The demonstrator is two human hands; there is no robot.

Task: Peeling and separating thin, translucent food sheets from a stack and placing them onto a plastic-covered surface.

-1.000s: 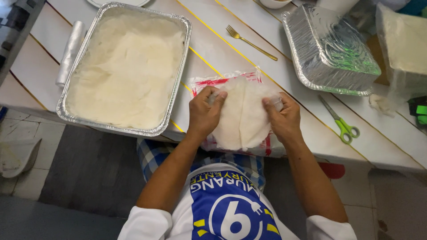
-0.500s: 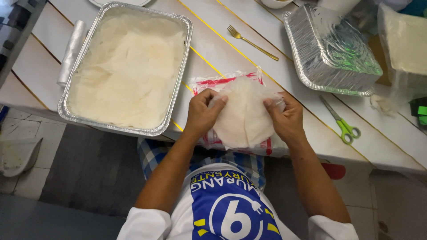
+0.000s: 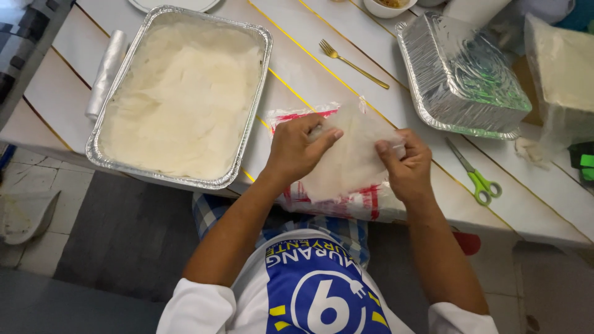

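Left hand (image 3: 297, 151) and right hand (image 3: 405, 167) pinching opposite edges of a thin white wrapper sheet (image 3: 346, 158), fingers closed on it, above a red-and-white plastic packet (image 3: 346, 204) at the table edge (image 3: 532, 216), beside a foil tray (image 3: 179, 99) lined with pale sheets.

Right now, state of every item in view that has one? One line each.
Left hand: fingers pinching the thin white sheet.
Right hand: fingers pinching the sheet's right edge.
Thin white sheet: lifted, held between both hands.
Plastic packet: open, lying flat under the sheet.
Large foil tray: upright, lined with white sheets.
Second foil tray: upside down.
Scissors: closed, lying flat.
Fork: lying flat, unused.
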